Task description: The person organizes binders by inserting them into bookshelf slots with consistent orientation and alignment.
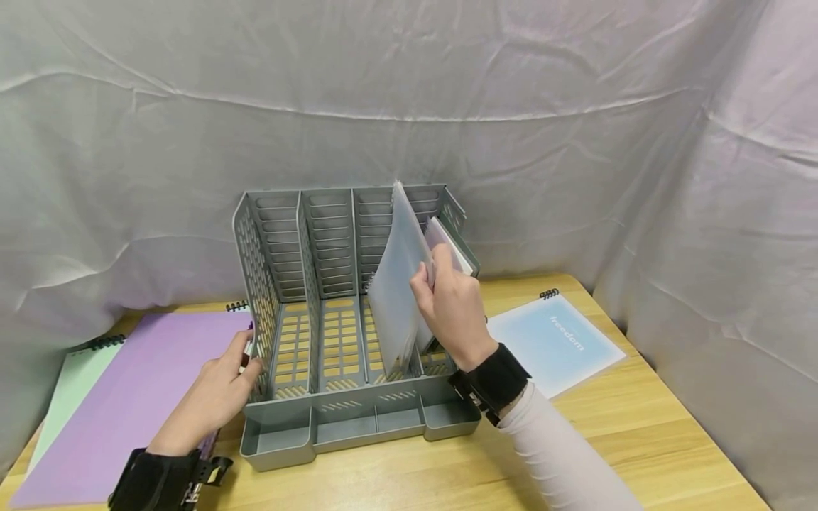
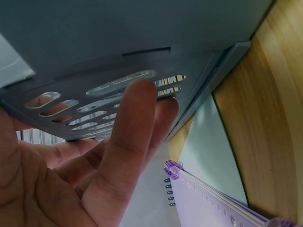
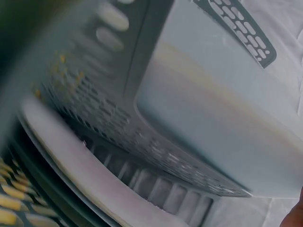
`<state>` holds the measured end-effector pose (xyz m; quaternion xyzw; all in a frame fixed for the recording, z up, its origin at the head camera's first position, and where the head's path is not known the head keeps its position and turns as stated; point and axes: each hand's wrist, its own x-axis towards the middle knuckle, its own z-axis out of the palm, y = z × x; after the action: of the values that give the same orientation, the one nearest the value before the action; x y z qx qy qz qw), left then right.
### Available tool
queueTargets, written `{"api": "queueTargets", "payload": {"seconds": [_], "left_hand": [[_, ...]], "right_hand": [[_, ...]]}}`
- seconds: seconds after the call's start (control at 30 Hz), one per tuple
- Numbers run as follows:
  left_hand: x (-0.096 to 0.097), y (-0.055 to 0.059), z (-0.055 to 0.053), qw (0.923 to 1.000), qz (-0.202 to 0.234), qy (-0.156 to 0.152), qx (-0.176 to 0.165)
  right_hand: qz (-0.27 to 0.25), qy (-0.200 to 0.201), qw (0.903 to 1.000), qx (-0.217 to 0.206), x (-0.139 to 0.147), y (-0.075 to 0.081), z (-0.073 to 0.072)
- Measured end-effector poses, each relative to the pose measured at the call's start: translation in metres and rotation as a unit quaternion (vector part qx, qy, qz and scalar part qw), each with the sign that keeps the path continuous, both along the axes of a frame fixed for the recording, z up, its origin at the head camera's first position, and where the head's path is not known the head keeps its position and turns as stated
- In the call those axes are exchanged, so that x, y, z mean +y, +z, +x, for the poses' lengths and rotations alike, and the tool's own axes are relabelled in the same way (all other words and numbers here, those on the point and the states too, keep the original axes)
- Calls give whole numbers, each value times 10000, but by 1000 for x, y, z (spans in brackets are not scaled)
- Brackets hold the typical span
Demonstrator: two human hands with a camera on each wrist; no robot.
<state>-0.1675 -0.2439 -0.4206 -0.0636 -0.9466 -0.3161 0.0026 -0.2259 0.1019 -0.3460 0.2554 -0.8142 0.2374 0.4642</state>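
A grey file organizer (image 1: 339, 394) with upright dividers stands on the table. My right hand (image 1: 456, 309) pinches the near edge of a pale blue, translucent-covered spiral notebook (image 1: 399, 284), upright in the third compartment from the left. In the right wrist view the notebook (image 3: 213, 109) lies behind a perforated divider (image 3: 156, 137); only a bit of my hand shows. On the left, my left hand (image 1: 214, 387) rests on the organizer's outer side panel. Its fingers (image 2: 128, 137) lie fairly straight against the slotted panel in the left wrist view.
Books with white and dark green edges (image 1: 469, 259) stand in the rightmost compartment. A blue "freedom" notebook (image 1: 556, 341) lies at right. A purple notebook (image 1: 137, 397) overlaps a mint green one (image 1: 73, 390) at left. Small trays (image 1: 277, 441) line the organizer's front; a grey curtain (image 1: 396, 85) hangs behind.
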Motion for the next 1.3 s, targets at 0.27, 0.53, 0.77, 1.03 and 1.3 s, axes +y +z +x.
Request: {"api": "queueTargets", "payload": {"seconds": [0.27,0.53,0.77,1.03,1.3], "left_hand": [[0,0,1,10000,9,-20,59],[-1,-1,1,10000,13,-33,62],[0,0,2,10000,14,-36,57],[-1,-1,1,10000,28,-34,14],[-1,-1,1,10000,-11,-17,43]], "right_hand": [[18,-63,9995,-313,1,-4,-5],[77,-170,9974,-696,2,-6,-5],[171,-350,9958,-834,1,-5,-1],[326,-184,9905,-1326,6,0,9],[338,-59,9744,-2220,12,3,16]]}}
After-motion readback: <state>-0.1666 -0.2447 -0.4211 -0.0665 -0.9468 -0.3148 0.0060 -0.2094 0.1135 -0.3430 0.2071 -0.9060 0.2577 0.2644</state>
